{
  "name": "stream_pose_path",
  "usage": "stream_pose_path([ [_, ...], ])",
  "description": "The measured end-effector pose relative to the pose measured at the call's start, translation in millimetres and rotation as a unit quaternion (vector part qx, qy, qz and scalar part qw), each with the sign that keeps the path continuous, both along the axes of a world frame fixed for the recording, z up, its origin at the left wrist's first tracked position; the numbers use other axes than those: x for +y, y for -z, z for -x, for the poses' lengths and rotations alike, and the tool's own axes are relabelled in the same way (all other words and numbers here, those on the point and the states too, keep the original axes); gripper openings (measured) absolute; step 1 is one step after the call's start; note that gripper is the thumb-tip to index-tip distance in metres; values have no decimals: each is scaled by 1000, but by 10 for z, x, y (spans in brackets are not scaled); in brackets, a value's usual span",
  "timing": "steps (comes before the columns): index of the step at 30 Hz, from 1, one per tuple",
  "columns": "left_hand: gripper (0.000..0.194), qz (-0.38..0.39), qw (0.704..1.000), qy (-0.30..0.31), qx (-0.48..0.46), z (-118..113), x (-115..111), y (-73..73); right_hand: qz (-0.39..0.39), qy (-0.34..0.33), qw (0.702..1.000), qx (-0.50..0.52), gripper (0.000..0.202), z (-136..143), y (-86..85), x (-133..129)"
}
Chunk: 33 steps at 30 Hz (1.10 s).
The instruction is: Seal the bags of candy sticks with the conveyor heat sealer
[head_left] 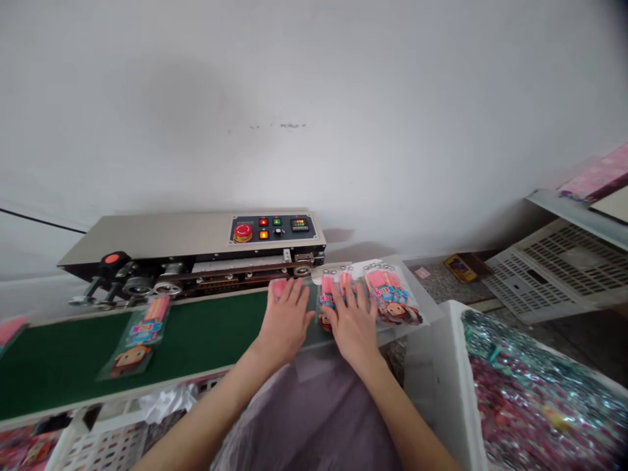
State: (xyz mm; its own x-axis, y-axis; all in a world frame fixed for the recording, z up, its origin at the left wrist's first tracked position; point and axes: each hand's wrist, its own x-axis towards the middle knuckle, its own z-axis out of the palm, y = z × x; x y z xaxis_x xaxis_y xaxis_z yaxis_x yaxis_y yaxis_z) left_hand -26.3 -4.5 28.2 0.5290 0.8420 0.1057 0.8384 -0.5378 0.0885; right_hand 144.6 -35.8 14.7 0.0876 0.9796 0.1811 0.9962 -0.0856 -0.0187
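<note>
My left hand (283, 327) lies palm down with its fingers stretched out at the right end of the green conveyor belt (206, 333). It covers most of a packet (278, 288), whose pink top shows past the fingers. My right hand (357, 327) rests flat, fingers spread, over clear packets with pink sticks and a cartoon figure, one of them a packet (326, 297) by its fingertips. Several more packets (390, 294) lie overlapped just right of it on a clear sheet. Farther left on the belt is another packet (140, 337), apart from both hands.
Behind the belt stands a band sealing machine (161, 239) with a red stop button (242, 232) and a lit control panel. At right, a white foam box (441, 373) holds many shiny packets. A plastic crate (530, 275) is beyond it. Below the belt sits a white basket (105, 448).
</note>
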Motion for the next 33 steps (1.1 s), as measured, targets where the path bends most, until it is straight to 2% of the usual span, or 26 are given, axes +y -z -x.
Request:
stream_pose_path([
  [2,49,2,999,42,-16,-162,18,-5,-6,-13,1000,-5,51,-76,-43,-11],
  [5,52,12,994,107,-28,-375,47,122,-1,-22,1000,-18,51,-258,-41,-43],
  [8,55,-5,996,85,-33,-409,42,285,15,-33,999,-21,51,-371,17,-80],
  [11,56,-13,998,60,-28,-263,9,347,13,-56,998,-14,51,-331,72,-100],
  [14,55,-4,999,31,-15,-33,-23,292,10,-85,996,2,50,-187,81,-95],
  [18,53,-9,999,-32,-2,165,-45,127,5,-105,994,27,47,-57,-8,-51],
  [21,52,3,999,-35,-5,69,-59,13,-12,-99,994,46,41,-80,-124,89],
  [25,55,43,997,51,-24,-253,-91,-17,-5,-101,991,91,37,-139,-212,447],
  [29,58,57,995,72,-26,-399,-117,56,0,-110,989,102,33,-141,-157,698],
  [33,60,60,995,80,-24,-353,-119,84,3,-100,990,104,29,-139,-91,711],
])
